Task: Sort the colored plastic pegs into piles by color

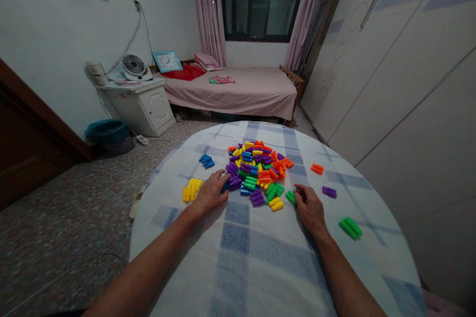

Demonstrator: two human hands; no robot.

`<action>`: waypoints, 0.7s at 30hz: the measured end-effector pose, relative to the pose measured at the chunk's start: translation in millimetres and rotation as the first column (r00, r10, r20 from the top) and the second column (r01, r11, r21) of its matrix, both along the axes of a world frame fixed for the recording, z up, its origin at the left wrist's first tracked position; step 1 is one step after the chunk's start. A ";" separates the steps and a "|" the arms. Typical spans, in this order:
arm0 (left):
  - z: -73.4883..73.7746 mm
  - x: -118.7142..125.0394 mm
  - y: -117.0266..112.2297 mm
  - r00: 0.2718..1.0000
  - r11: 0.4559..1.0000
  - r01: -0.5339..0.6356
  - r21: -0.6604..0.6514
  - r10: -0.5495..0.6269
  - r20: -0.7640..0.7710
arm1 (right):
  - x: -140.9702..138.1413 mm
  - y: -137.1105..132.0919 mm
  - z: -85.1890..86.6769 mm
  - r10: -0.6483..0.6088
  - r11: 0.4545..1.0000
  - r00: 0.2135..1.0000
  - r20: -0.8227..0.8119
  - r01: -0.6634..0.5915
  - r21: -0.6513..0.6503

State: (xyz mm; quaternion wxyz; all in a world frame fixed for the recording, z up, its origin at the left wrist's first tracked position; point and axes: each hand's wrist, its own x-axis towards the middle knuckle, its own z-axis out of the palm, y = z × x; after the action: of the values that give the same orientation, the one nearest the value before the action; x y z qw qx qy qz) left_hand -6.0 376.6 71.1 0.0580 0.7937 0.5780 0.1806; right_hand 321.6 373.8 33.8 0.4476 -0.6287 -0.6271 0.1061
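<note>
The person holds both bare hands low over a round table [267,277] with a checked cloth, and a heap of coloured plastic pieces [256,161] lies between the hands and a little ahead of them. The left hand [211,192] is at the left edge of the heap, its fingers half bent over a blue piece [225,186]; from where I stand I cannot tell if they grip it or only touch it. The right hand [309,207] is half curled, and a green piece [291,198] lies just beside its fingertips; whether they hold it, I cannot tell.

Between the two hands, at the near side of the heap, I see a purple group [257,198] and a yellow pair [276,204]. Just to the left of the left hand lies a yellow group [192,190], and ahead of it some blue pieces [207,160]. To the right of the right hand there are a purple pair [329,192] and, nearer to the person, a green group [350,228]; an orange pair [317,169] lies farther ahead. Well beyond both hands stands a bed [253,89].
</note>
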 end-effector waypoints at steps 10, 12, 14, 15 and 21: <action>-10.6 9.2 18.7 0.982 0.983 -0.178 0.046 0.180 -0.048 | 1.8 1.2 -1.3 0.021 0.999 1.000 0.014 -0.021 -0.025; -12.4 7.6 20.1 0.983 0.982 -0.182 0.044 0.182 0.003 | 1.4 0.9 -1.0 0.021 1.000 1.000 0.019 -0.021 -0.021; -11.0 2.9 24.1 0.981 0.980 -0.189 0.057 0.187 0.051 | 1.0 0.6 -0.8 0.017 1.000 1.000 0.021 -0.016 -0.017; -8.7 -1.4 27.6 0.977 0.976 -0.203 0.079 0.198 0.076 | 1.0 0.5 -0.7 0.016 1.000 1.000 0.022 -0.016 -0.018; 10.1 -51.6 69.4 0.873 0.863 -0.459 0.209 0.394 0.288 | 1.6 1.1 -1.2 0.021 1.000 0.999 0.027 -0.021 -0.005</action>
State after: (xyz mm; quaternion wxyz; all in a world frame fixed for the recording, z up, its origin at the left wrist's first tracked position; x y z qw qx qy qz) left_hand -57.6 446.0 81.2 -0.0249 0.6182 0.6989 0.3590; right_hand 323.2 374.9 32.6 0.4364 -0.6246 -0.6394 0.1034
